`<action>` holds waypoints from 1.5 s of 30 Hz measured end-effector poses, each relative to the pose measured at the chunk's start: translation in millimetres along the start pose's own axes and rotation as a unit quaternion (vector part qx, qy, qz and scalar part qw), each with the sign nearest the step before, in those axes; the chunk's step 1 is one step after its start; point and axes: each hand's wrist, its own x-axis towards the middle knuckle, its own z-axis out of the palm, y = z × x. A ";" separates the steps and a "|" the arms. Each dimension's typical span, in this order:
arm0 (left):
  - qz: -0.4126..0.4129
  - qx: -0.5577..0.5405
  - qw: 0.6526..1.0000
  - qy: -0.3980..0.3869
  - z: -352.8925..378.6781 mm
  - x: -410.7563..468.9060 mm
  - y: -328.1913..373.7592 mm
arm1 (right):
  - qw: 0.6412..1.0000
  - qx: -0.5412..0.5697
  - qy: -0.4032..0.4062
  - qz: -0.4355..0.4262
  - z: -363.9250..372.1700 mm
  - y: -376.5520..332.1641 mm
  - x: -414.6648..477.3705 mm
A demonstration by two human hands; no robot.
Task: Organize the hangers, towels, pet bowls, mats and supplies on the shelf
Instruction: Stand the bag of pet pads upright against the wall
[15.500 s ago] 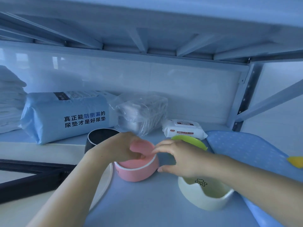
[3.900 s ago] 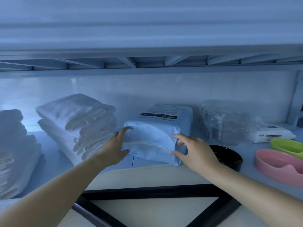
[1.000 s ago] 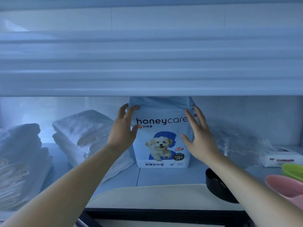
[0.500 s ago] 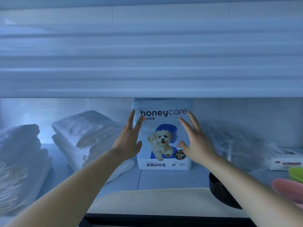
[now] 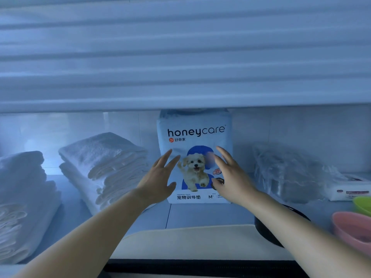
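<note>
A light blue pack of pet training pads (image 5: 195,133) with a puppy picture stands upright at the back of the shelf (image 5: 208,215). My left hand (image 5: 158,177) hovers before its lower left side with fingers spread and straight. My right hand (image 5: 230,177) hovers before its lower right side, fingers also spread, slightly blurred. Neither hand grips the pack. Two stacks of folded white towels (image 5: 104,163) lie to the left. A black bowl (image 5: 279,223), a pink bowl (image 5: 353,227) and a green bowl (image 5: 363,204) sit at the right.
A clear plastic bag (image 5: 287,173) and a white pack of wipes (image 5: 351,187) lie right of the pads. The shelf above (image 5: 180,57) fills the upper half of the view. A cream mat (image 5: 190,241) with a black edge lies at the shelf front.
Both hands have drawn back and down from the top edges of the pad pack, which now stands upright alone. Earlier the pack lay flat and I turned it up.
</note>
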 end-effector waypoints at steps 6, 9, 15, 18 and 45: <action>-0.006 -0.001 0.999 -0.054 8.7 -7.3 7.5 | 0.998 -0.019 -0.056 -0.025 4.8 8.4 0.0; -0.022 0.005 0.999 -0.045 -1.5 -22.7 13.0 | 0.996 -0.012 -0.078 -0.046 0.6 4.3 -1.1; -0.079 0.016 0.997 -0.001 -35.5 -59.8 23.2 | 0.992 0.067 -0.044 -0.095 -2.1 -29.2 -14.0; -0.105 0.014 0.994 0.022 -50.8 -80.4 36.2 | 0.986 0.119 -0.035 -0.108 -5.9 -43.8 -27.0; -0.391 0.094 0.908 0.119 -128.4 -346.8 71.5 | 0.887 0.296 -0.181 -0.305 -14.0 -200.3 -112.8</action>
